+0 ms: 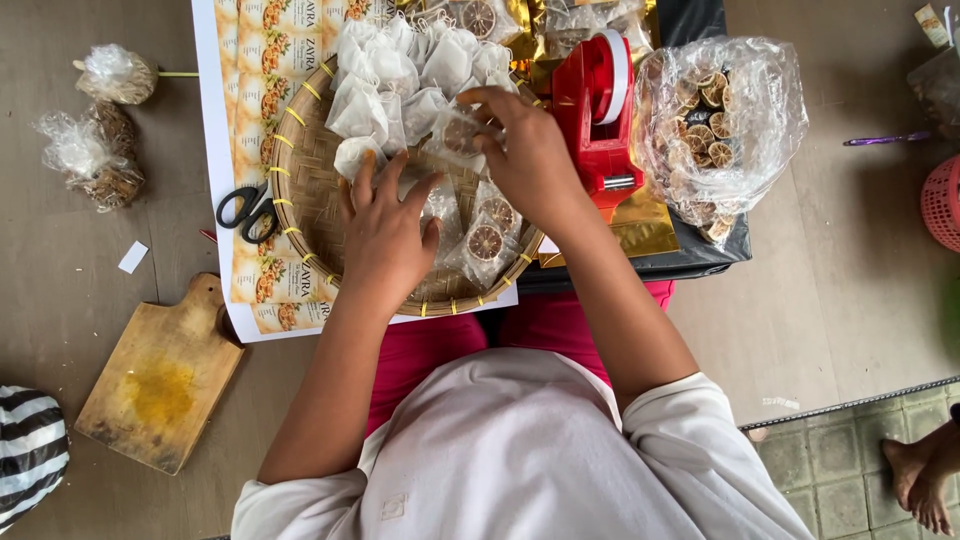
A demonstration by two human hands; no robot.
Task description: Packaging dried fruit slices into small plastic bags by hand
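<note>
**Head view: 2 hands at work in a woven tray of sachets**

Head camera looks down on a round woven tray [300, 190] resting on a printed label sheet [262, 262]. To its right lies a clear bag of dried citrus slices [722, 125], then a red tape dispenser [598, 120]. Inside the tray, the left hand [385, 240] lies flat with fingers spread on the sachets, and the right hand [525, 155] pinches 1 small clear sachet [458, 138]. Black scissors [246, 210] touch the tray's left rim.
</note>
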